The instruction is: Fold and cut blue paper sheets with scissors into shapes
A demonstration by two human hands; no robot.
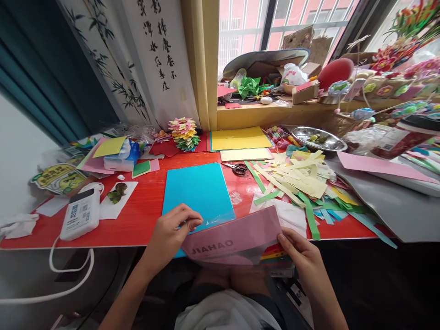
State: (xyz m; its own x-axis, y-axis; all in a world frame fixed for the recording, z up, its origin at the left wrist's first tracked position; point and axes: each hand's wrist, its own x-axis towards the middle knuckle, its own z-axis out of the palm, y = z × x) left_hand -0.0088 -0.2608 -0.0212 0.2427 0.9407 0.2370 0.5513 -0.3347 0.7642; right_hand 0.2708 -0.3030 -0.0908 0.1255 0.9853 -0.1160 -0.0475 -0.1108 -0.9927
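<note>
A clear plastic packet point(237, 236) with pink paper inside and dark printed letters is held over the table's front edge. My left hand point(177, 229) pinches its upper left end, by the clear flap. At the packet's right end, my right hand point(299, 247) grips the edge between thumb and fingers. Behind the packet lies a blue sheet point(195, 190) flat on the red table point(144, 229). Below the packet's right part, several coloured sheets in clear plastic point(277, 254) show partly.
Black scissors point(239, 169) lie beyond the blue sheet. Paper strips point(302, 178) heap at the right, near a metal dish point(319, 137). A white power strip point(80, 213) and tissue pack point(122, 158) are at the left. A folded paper ornament point(184, 133) stands at the back.
</note>
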